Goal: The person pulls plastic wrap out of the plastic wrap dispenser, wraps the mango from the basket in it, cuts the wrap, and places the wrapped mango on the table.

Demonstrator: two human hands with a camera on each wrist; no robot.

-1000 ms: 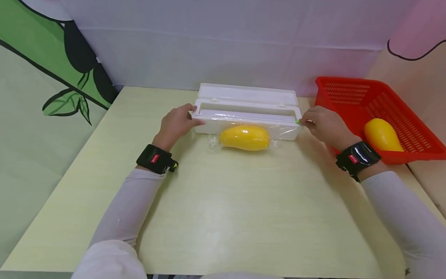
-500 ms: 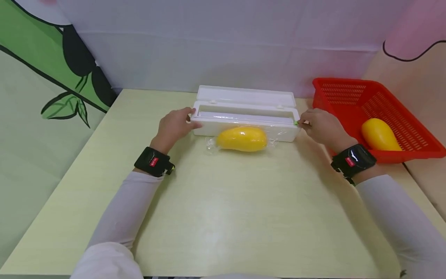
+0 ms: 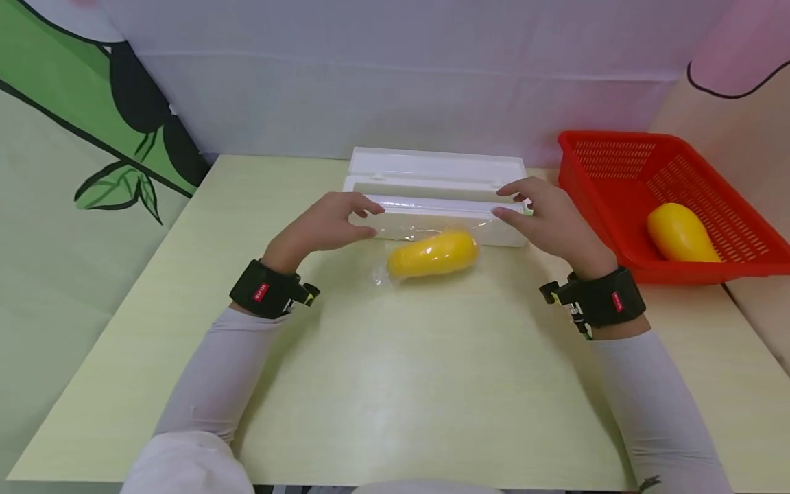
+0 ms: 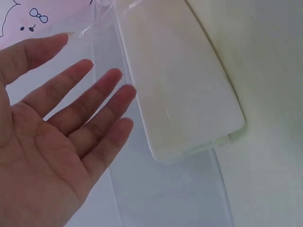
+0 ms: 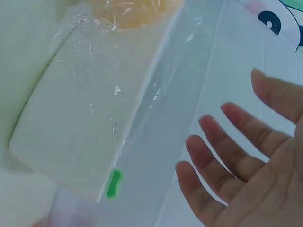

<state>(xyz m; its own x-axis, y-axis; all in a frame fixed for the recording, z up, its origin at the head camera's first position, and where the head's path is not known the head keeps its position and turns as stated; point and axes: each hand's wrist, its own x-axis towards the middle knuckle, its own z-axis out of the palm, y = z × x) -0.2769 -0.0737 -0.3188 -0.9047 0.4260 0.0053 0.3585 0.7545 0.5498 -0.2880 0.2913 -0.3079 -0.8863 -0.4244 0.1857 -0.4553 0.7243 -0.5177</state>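
A white cling film dispenser box (image 3: 432, 185) stands near the back of the table, its lid raised. Just in front lies a yellow mango (image 3: 433, 254) wrapped in clear film, with film bunched at its left end; it tilts up to the right. My left hand (image 3: 336, 223) hovers by the box's left end, fingers spread and holding nothing. By the right end my right hand (image 3: 549, 219) is also spread, holding nothing. In the right wrist view, film (image 5: 90, 71) lies over the box front, and a green slider (image 5: 113, 183) sits at the box's corner.
On the right stands a red plastic basket (image 3: 654, 273) with another yellow mango (image 3: 681, 233) in it. A pale cloth backdrop (image 3: 395, 89) rises behind the table (image 3: 395, 384).
Both hands have let go of the box's ends and moved inward with fingers spread. The right hand has left the green slider. The wrapped mango has turned slightly, right end farther back.
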